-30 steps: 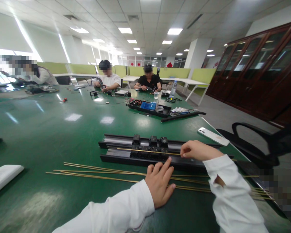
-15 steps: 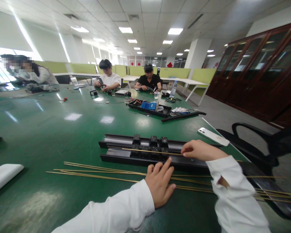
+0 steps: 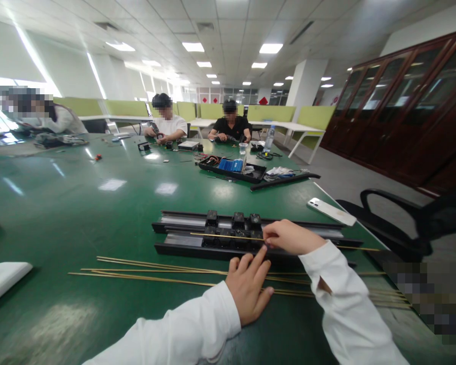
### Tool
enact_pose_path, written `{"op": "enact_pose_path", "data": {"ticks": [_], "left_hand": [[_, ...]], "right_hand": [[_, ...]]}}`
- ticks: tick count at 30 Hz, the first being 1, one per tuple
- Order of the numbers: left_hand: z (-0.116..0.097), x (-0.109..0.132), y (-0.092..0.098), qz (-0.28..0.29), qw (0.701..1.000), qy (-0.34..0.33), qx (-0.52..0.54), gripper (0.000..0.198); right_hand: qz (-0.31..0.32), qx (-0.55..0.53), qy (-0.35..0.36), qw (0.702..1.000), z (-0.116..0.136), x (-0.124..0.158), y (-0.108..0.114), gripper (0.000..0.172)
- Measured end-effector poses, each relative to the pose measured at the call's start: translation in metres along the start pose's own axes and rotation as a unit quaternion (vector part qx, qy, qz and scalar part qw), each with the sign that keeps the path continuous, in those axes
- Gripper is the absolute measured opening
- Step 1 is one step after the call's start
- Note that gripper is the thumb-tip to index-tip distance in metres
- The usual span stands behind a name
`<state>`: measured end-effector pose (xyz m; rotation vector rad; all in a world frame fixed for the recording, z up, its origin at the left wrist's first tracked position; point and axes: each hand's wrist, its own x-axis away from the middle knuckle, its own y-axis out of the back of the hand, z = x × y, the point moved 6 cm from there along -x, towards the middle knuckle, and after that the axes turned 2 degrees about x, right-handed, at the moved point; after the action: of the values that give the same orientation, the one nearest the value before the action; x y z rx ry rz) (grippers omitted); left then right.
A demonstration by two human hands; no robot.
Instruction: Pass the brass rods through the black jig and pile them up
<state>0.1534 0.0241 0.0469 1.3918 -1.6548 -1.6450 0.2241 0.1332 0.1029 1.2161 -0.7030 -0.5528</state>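
Note:
My right hand [image 3: 291, 237] pinches a thin brass-coloured rod [image 3: 228, 236] between thumb and fingertips. The rod runs level above the nearer of two black channel rails [image 3: 186, 249], across several small black blocks [image 3: 238, 220] set in the rails. My left hand [image 3: 248, 286] lies palm down with fingers spread, just in front of the rails. Its index fingertip is close to the right hand's fingertips; whether they touch I cannot tell. Several more loose rods [image 3: 144, 268] lie on the green table [image 3: 99, 218], passing beneath or behind my left hand and right sleeve.
A white phone [image 3: 331, 211] lies near the table's right edge. Beyond the rails are a black tray [image 3: 251, 175] with a blue part, a black strip [image 3: 285, 181] and a water bottle [image 3: 269, 139]. A white object [image 3: 5, 281] lies at left. Several people sit around the table.
My right hand has slid left along the rod and now grips it close to my left index finger. My left hand stays nearly in place, and the view has shifted slightly.

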Motion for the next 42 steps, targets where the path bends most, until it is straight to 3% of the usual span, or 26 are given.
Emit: {"op": "enact_pose_path", "data": {"ticks": [17,42], "left_hand": [[0.003,0.004,-0.004,-0.005,1.0,-0.004,-0.005,0.048],[0.004,0.007,0.0,-0.012,1.0,-0.002,0.001,0.047]], "right_hand": [[0.041,-0.093,-0.046,0.994,-0.024,0.008,-0.004,0.016],[0.059,-0.098,-0.093,0.989,-0.054,0.017,-0.004,0.018]]}}
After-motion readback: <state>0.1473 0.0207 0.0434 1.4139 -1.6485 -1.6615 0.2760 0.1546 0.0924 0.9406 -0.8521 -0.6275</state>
